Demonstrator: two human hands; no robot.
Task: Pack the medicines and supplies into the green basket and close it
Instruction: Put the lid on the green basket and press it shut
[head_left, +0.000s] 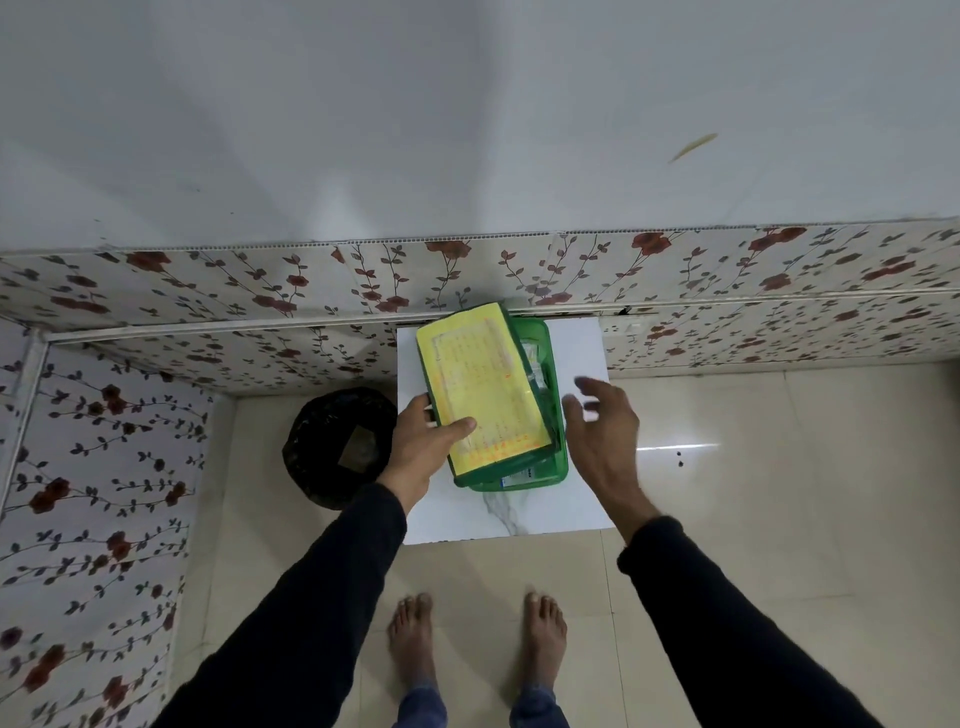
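Note:
A green basket (555, 415) stands on a small white marble-look table (519, 509) against the wall. Its lid (483, 384), green-edged with a yellow printed sheet on top, lies tilted over the basket and covers most of it. My left hand (426, 441) grips the lid's near left corner, thumb on the yellow sheet. My right hand (605, 431) hovers just right of the basket with fingers spread and nothing in it. White medicine packs (535, 364) show inside along the right side, and another box (519, 475) shows at the near end.
A black bin (337, 447) lined with a dark bag stands on the floor left of the table. Floral-patterned panels line the wall behind and to the left. My bare feet (478, 639) are on beige floor tiles in front of the table.

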